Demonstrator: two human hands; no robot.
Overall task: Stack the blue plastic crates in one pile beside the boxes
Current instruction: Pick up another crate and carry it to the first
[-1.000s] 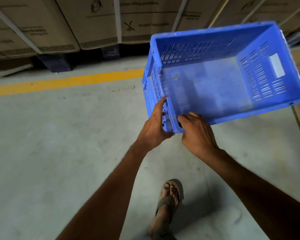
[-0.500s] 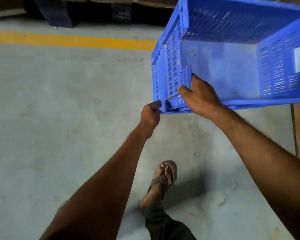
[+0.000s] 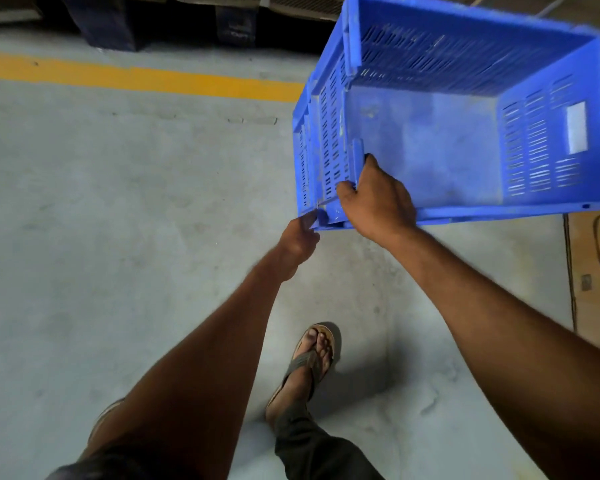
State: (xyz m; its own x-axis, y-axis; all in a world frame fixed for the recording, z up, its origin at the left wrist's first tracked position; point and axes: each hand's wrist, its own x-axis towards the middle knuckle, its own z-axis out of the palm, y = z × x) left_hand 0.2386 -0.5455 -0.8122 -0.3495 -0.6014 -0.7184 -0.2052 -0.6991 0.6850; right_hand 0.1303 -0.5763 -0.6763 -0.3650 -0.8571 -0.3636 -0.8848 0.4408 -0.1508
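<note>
You hold the blue crate (image 3: 541, 147) up off the concrete floor (image 3: 118, 237), empty and tipped so its open top faces you. It hangs toward the right side of the floor, over the right end of the yellow line (image 3: 136, 77), and touches nothing below it.

Your right hand (image 3: 378, 202) grips the crate's near left corner. The thumb lies up the inside of the corner and the fingers wrap over the rim to the slotted outer wall. Your left hand (image 3: 298, 237) is just under that same corner, blurred, with its fingers curled up against the bottom edge. I cannot tell whether it actually has a hold there.

Along the far edge of the floor, past the yellow line, you can see the bottoms of the boxes (image 3: 305, 3) sitting on dark blocks (image 3: 108, 26). A flat piece of printed cardboard (image 3: 596, 271) lies at the right edge of the floor, below the crate. Your foot in a sandal (image 3: 312, 362) is planted on the floor between your arms.
</note>
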